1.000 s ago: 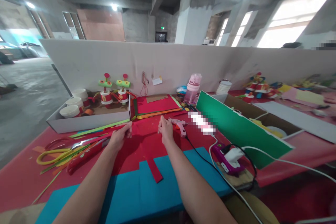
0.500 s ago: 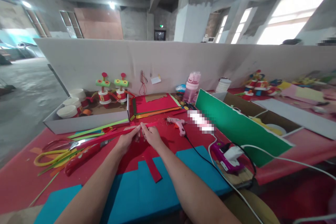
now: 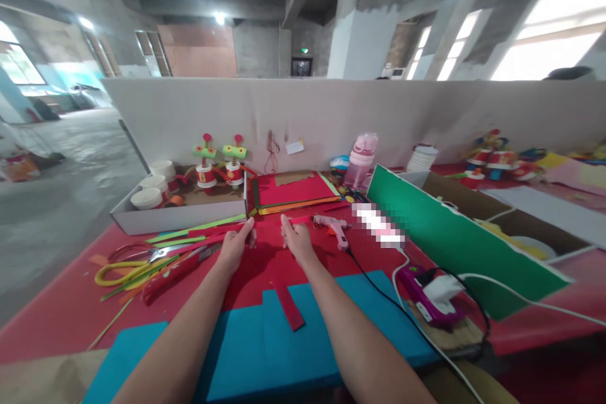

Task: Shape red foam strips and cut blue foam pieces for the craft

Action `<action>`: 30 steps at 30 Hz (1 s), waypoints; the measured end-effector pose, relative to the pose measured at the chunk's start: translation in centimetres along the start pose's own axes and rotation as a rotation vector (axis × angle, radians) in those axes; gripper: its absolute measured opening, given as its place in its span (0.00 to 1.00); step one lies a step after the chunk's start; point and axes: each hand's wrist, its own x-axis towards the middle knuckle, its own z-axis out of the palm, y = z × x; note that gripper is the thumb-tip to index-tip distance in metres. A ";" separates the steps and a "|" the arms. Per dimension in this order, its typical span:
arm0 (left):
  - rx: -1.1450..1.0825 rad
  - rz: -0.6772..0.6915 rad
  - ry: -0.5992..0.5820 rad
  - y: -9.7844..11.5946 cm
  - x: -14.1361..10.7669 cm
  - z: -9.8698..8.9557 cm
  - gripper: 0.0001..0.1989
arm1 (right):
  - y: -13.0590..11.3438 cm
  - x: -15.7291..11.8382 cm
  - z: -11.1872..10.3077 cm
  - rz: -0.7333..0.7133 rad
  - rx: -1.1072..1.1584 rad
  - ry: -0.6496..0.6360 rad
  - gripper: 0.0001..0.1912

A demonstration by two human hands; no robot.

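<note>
Narrow flat red strip (image 3: 302, 219), blends into red desk (image 3: 61, 322). Runs left-right at fingertips of left hand (image 3: 238, 243) and right hand (image 3: 297, 240), both pinched nearly closed on it; pink glue gun (image 3: 338, 228) just right.

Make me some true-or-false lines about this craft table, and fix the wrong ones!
1. The left hand and the right hand are touching each other. False: there is a gap between them.
2. The pink glue gun lies beside the right hand. True.
3. The water bottle is yellow. False: it is pink.
4. A white plug sits in the purple power strip. True.
5. The green panel is left of both hands. False: it is to their right.
6. A red strip lies partly over the blue board. True.
</note>
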 end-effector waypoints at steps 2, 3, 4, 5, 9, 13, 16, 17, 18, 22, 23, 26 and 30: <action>-0.008 0.018 0.012 0.2 0.1 -0.3 0.25 | 0.1 0.1 -0.2 0.010 0.013 0.010 0.32; -0.011 0.030 0.016 0.2 0.2 -0.4 0.25 | 0.1 0.2 -0.4 0.014 0.021 0.014 0.32; -0.018 0.042 0.019 0.2 0.3 -0.6 0.25 | 0.0 0.2 -0.5 0.017 0.028 0.018 0.32; -0.029 0.052 0.021 0.1 0.4 -0.9 0.24 | 0.0 0.3 -0.7 0.019 0.035 0.026 0.31; -0.067 0.064 0.041 0.0 0.8 -1.7 0.23 | -0.3 0.3 -1.2 0.009 0.049 0.052 0.31; -0.083 0.056 0.070 0.5 0.9 -2.2 0.23 | -0.3 0.4 -1.5 0.017 0.075 0.079 0.31; -0.085 0.051 0.101 0.8 1.1 -2.8 0.24 | -0.5 0.5 -1.6 0.035 0.122 0.115 0.30; -0.090 0.052 0.110 0.9 1.1 -3.0 0.24 | -0.7 0.5 -1.6 0.044 0.145 0.132 0.30; -0.098 0.053 0.120 0.9 1.2 -3.2 0.24 | -0.8 0.6 -1.6 0.054 0.177 0.151 0.30; -0.178 0.041 0.132 0.5 1.4 -3.2 0.24 | -1.6 0.2 -1.1 0.096 0.357 0.139 0.28; -0.193 0.037 0.124 0.4 1.3 -2.9 0.24 | -1.7 -0.1 -0.8 0.111 0.389 0.092 0.27; -0.175 0.036 0.070 0.0 0.9 -1.7 0.25 | -1.8 -1.0 0.1 0.163 0.445 -0.146 0.25; -0.130 0.032 0.081 -0.3 0.7 -0.6 0.26 | -2.4 -1.8 0.7 0.171 0.546 -0.353 0.30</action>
